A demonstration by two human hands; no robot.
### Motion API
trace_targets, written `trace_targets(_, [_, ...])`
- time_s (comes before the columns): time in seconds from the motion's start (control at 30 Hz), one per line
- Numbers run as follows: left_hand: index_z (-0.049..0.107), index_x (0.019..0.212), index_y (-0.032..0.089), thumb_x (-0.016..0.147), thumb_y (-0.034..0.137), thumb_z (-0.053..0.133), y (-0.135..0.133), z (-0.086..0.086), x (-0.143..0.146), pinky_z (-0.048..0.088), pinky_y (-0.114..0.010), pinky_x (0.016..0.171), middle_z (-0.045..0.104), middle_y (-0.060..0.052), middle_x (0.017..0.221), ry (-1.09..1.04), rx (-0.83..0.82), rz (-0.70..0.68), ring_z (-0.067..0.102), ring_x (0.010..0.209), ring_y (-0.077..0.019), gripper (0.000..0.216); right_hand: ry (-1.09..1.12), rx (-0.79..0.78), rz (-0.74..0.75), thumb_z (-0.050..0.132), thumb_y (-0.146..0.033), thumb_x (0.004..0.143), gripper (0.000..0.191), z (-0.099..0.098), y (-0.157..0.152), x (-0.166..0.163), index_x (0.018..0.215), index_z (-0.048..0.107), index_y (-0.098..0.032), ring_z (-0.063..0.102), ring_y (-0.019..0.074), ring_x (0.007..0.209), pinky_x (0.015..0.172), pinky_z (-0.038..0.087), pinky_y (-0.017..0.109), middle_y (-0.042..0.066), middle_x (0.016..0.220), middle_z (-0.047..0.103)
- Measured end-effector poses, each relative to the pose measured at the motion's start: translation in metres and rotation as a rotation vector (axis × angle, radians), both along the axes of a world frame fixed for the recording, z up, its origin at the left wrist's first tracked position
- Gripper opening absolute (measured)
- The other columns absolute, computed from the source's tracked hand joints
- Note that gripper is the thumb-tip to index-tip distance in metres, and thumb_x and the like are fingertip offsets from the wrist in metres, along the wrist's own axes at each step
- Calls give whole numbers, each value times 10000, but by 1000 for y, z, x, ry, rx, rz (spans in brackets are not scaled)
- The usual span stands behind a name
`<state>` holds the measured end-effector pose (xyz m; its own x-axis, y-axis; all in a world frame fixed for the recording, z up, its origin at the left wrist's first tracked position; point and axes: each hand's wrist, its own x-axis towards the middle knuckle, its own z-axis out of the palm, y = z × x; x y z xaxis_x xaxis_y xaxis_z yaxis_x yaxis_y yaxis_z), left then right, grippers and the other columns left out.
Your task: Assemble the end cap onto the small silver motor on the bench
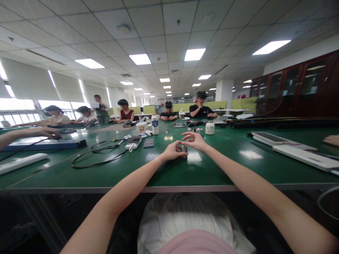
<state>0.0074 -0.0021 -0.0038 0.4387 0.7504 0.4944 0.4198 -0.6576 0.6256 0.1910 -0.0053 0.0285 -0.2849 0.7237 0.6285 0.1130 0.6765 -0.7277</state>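
My left hand (173, 151) is closed around a small silvery metal cylinder (184, 151), which stands upright on the green tabletop (212, 165). Its thumb and fingers sit on either side of the cylinder. Just above, my right hand (195, 141) reaches in from the right with its fingers stretched out and apart. The lowest fingertips are close to the cylinder's narrower top; whether they touch it, I cannot tell.
Ahead lie a dark square plate (148, 142), a white power bank (133, 142), a black cable (92, 155), a bottle (155, 124) and a white jar (209, 127). White flat devices (304, 155) lie right. Another person's hand (49, 133) is at left; several people sit beyond.
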Motion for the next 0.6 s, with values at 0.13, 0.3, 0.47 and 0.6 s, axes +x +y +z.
trace_targets(0.13, [571,1159,152,615,379,858,0,0,0,534,-285,643,702,-41,829,-5,-1,-5,662,630,-152,655,-15,-14,-12,836,-209,625,440,-1,0,-1,1037,684,-176,698,169,717,669,607,299,40,818,726])
trace_targets(0.3, [578,1175,149,624,361,854,-1,1,0,520,-273,638,708,-49,842,-5,-10,-12,646,623,-140,652,-1,-32,-76,743,-254,786,274,0,10,1,1034,667,-168,642,132,643,562,565,249,12,767,681])
trace_targets(0.47, [585,1173,162,612,356,858,-2,2,0,498,-249,610,704,-30,822,-14,-18,-16,617,584,-114,654,-37,-68,-55,562,-312,960,215,2,16,1,1075,615,-138,657,148,789,694,568,316,44,993,662])
trace_targets(0.6, [588,1172,159,614,351,855,-2,1,0,483,-233,593,703,-26,812,-15,-17,-18,611,579,-111,648,-81,-77,-45,573,-314,952,267,2,14,1,1161,587,-150,649,193,927,792,559,383,72,1129,632])
